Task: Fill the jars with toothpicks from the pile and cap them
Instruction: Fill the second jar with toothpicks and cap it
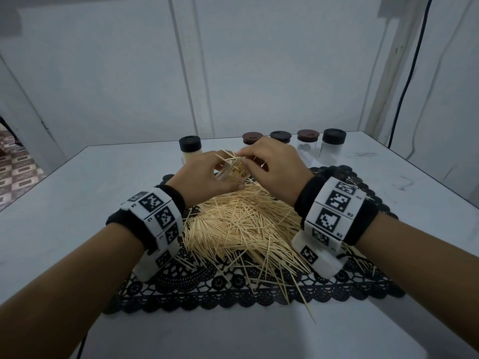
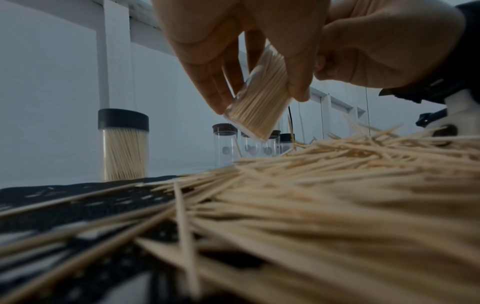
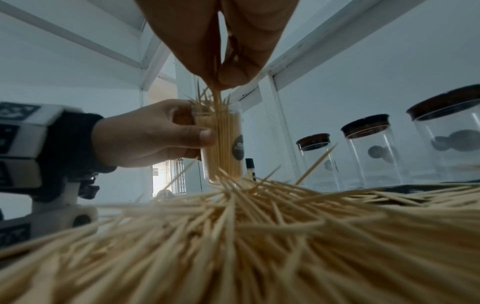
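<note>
We grip open jar (image 2: 259,96) in left hand (image 1: 204,174), tilted, above far edge of toothpick pile (image 1: 241,224). Our right hand (image 1: 274,164) pinches toothpicks (image 3: 217,96) at jar mouth. Capped full jar (image 1: 190,151) far left; four capped jars far right.

Toothpick-filled jar (image 3: 223,144) in left hand (image 3: 145,135)

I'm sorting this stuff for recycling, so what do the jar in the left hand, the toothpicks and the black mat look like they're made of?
Jar: clear glass or hard plastic; you see the sticks through it, which one I cannot tell.
Toothpicks: pale matte wood or bamboo, thin with pointed ends.
Mat: black openwork lace pattern, perhaps vinyl or fabric; the look leaves it open.
</note>
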The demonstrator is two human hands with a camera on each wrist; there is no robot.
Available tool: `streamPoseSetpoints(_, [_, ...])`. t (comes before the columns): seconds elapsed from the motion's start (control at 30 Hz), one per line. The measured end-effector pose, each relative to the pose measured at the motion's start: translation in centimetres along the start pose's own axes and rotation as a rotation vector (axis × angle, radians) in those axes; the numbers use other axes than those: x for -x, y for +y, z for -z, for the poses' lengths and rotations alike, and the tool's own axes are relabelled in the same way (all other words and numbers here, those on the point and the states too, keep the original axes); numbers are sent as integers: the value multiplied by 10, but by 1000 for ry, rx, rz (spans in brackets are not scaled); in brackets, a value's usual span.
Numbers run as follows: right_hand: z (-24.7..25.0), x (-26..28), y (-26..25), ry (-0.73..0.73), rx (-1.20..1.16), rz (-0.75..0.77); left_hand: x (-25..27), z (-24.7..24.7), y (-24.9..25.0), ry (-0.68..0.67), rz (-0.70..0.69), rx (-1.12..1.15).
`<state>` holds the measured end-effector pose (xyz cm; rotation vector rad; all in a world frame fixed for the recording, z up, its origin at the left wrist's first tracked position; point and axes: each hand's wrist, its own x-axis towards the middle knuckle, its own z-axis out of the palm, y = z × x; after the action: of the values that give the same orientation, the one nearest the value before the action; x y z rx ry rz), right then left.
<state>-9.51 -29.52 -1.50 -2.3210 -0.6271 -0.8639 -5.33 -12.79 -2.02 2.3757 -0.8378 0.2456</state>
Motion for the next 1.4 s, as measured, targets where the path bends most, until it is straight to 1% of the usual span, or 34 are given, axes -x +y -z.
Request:
streamPoseSetpoints(0.07, [-1,0,1,17,10,0,0,0,0,5,9,-1])
streamPoseSetpoints(0.13, [-1,0,0,3,33,-36,0,0,-1,14,4,3])
streamPoseSetpoints(0.37, [5,1,-8,-123,168,-148,-1,0,-4,12,29,-8])
streamPoseSetpoints(0.5, [2,3,-8,-149,162,-104,-1,0,-4,21,24,11])
streamPoseSetpoints(0.57, [-1,2,-9,-117,106,-75,0,-1,-3,22,22,24])
streamPoseSetpoints(0.7, [-1,0,-8,-6,-15,-49,0,0,-1,9,17,24])
streamPoseSetpoints(0.8, [2,1,-8,34,-80,-94,1,1,2,4,10,28])
streamPoseSetpoints(0.9, [2,0,-3,21,-57,-96,1,0,3,11,-1,37])
streamPoseSetpoints(1.0, [-2,0,-1,72,-31,2,1,1,2,21,2,64])
streamPoseSetpoints(1.03, [-3,1,-2,92,-48,10,1,1,2,25,4,73])
streamPoseSetpoints(1.1, [-3,1,-2,108,-106,-9,1,2,2,31,13,79])
streamPoseSetpoints(1.17, [-2,1,-2,109,-102,-44,1,2,2,33,10,74])
streamPoseSetpoints(1.23, [-1,1,-1,72,-27,-95,1,2,2,39,-5,71])
streamPoseSetpoints(1.3, [-1,0,0,-16,48,-150,2,2,2,47,-15,44])
streamPoseSetpoints(1.4, [-2,1,-2,-109,115,-152,1,0,0,28,-9,-19])
